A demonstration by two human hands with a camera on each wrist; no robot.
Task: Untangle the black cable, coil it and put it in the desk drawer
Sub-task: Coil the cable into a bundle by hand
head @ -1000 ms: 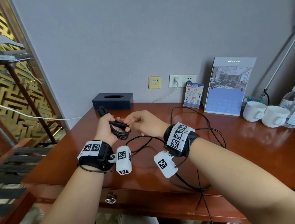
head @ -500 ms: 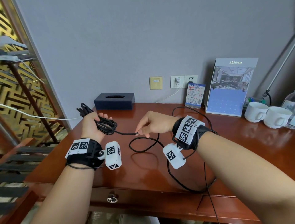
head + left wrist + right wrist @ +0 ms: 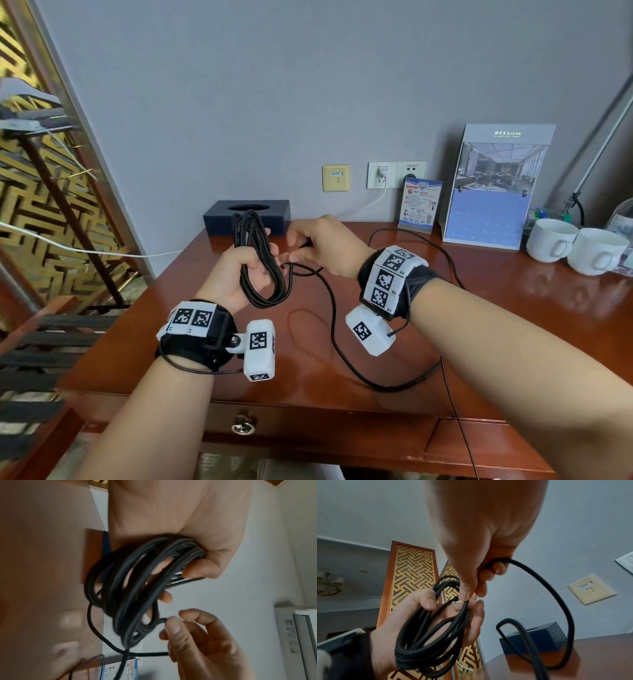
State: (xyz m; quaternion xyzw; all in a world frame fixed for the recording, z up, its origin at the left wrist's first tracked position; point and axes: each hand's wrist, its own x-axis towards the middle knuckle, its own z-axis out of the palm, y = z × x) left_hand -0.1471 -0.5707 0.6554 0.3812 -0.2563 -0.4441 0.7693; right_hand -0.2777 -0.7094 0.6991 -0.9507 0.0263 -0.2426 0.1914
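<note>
The black cable [image 3: 262,270] is partly gathered into a bundle of several long loops held upright above the desk [image 3: 513,308], while its remaining length trails off the bundle, sags to the desktop and runs in a wide curve toward the front edge and back toward the wall. It looks light, limp and rubbery: the loops droop under their own weight and would likely spring apart if released, so the sensible hold is across all the strands at once, near the middle of the bundle, with the free run fed through a loose pinch close to the coil. The left hand [image 3: 239,274] does just that, fingers and thumb curled round the whole bundle with the strands crossing its palm. The right hand [image 3: 322,245], just beside it, has thumb and forefinger pinched on the loose strand where it meets the coil, the other fingers curled over the run behind. The desk drawer [image 3: 308,425], with its ring pull, sits shut below the front edge. A dark tissue box [image 3: 222,219] stands behind the hands, two white cups [image 3: 575,243] at the far right
</note>
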